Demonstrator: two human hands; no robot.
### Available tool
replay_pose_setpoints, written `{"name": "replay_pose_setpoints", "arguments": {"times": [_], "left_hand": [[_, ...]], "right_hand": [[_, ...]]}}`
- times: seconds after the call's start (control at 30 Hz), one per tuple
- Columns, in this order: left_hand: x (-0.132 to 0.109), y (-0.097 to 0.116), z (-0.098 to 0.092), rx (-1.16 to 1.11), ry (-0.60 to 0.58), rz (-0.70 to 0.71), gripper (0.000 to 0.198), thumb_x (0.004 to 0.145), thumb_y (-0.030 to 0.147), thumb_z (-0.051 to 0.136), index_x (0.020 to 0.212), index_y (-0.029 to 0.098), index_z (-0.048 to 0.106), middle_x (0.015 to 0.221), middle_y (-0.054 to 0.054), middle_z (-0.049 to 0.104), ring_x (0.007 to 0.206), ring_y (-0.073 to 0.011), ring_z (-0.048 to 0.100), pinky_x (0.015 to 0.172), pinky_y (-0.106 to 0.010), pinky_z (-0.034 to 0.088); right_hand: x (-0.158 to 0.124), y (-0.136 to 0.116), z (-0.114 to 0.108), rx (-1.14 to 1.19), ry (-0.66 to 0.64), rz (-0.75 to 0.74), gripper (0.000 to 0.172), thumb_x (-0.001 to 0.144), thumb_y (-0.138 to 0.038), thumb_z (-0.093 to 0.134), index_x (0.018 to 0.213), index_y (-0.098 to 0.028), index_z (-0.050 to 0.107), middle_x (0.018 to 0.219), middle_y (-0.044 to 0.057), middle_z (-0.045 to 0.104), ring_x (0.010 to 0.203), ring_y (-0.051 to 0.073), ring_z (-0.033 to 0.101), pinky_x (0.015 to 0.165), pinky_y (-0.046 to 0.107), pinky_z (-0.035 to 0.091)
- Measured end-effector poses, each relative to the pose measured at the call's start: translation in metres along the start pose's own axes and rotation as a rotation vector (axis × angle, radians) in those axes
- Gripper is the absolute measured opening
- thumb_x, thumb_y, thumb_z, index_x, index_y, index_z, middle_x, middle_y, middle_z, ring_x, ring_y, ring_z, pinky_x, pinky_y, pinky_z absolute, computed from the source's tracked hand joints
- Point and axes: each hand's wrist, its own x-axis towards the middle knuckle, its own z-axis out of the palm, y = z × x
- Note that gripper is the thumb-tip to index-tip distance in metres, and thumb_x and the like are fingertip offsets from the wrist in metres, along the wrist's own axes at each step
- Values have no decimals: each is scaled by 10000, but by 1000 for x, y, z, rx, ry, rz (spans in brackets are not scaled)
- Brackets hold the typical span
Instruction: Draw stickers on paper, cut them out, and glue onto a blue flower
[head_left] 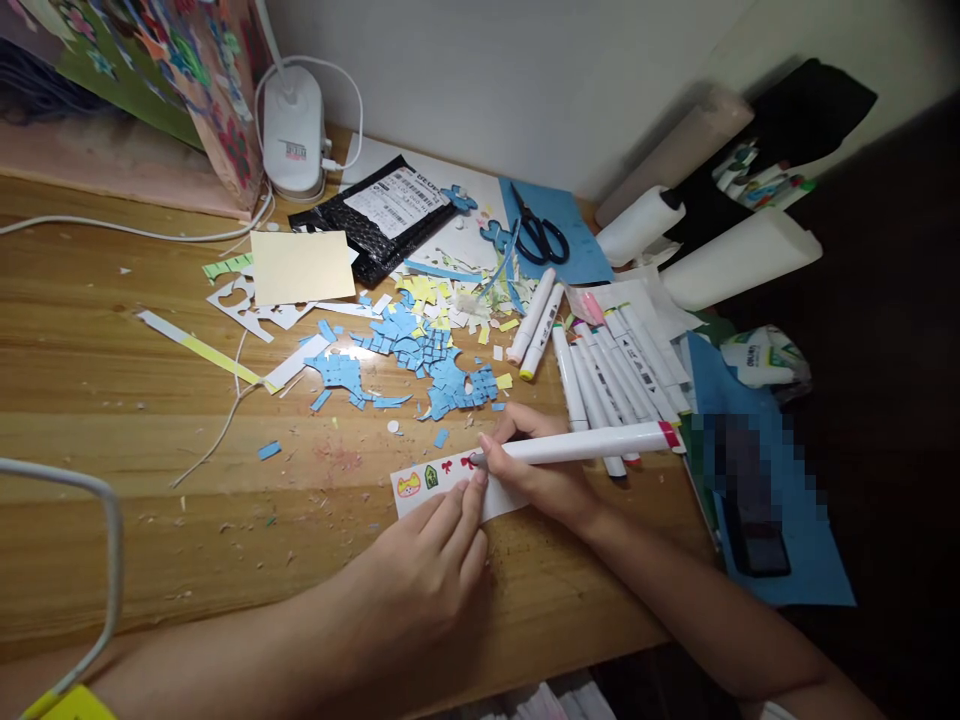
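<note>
A narrow white paper strip (420, 487) with small coloured drawings lies on the wooden desk (112, 400). My left hand (427, 560) rests flat on it, fingers stretched out and pressing the strip down. My right hand (536, 470) grips a white marker (592, 443) with a red end cap. The marker's tip touches the strip beside a small red drawing.
A pile of blue and yellow paper scraps (412, 355) lies behind the strip. Several white markers (607, 370) lie to the right, by blue paper sheets (795, 520) with a dark phone (757, 545). Scissors (536, 235), a black parcel bag (390, 215), a white lamp base (292, 130) and rolls (739, 258) stand at the back.
</note>
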Motion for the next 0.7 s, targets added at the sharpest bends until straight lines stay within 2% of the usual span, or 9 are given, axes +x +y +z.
{"name": "replay_pose_setpoints", "arguments": {"times": [0.17, 0.37, 0.57, 0.7], "left_hand": [[-1, 0, 1, 1, -2, -6, 219, 831, 220, 504, 925, 32, 566, 1186, -258, 553, 1033, -275, 578, 873, -363, 434], [0, 0, 3, 20, 18, 8, 223, 821, 225, 515, 917, 32, 572, 1154, -249, 577, 1040, -287, 574, 868, -367, 438], [1, -1, 1, 29, 6, 7, 210, 830, 217, 506, 909, 35, 574, 1152, -252, 578, 1020, -276, 584, 843, -360, 448], [1, -1, 1, 33, -1, 15, 212, 838, 227, 500, 905, 38, 569, 1159, -257, 570, 1014, -273, 586, 845, -364, 444]], "right_hand": [[1, 1, 0, 58, 38, 27, 297, 786, -341, 579, 586, -196, 415, 522, -48, 433, 483, 95, 371, 445, 206, 291], [0, 0, 1, 9, -8, 9, 287, 790, -343, 580, 593, -190, 438, 525, -41, 486, 484, 96, 412, 453, 205, 302], [0, 3, 1, 41, 39, 14, 314, 792, -360, 576, 584, -192, 411, 529, -52, 420, 484, 92, 365, 448, 209, 281], [1, 1, 0, 7, 1, 0, 286, 787, -334, 578, 589, -189, 432, 528, -50, 447, 487, 94, 385, 451, 210, 285]]}}
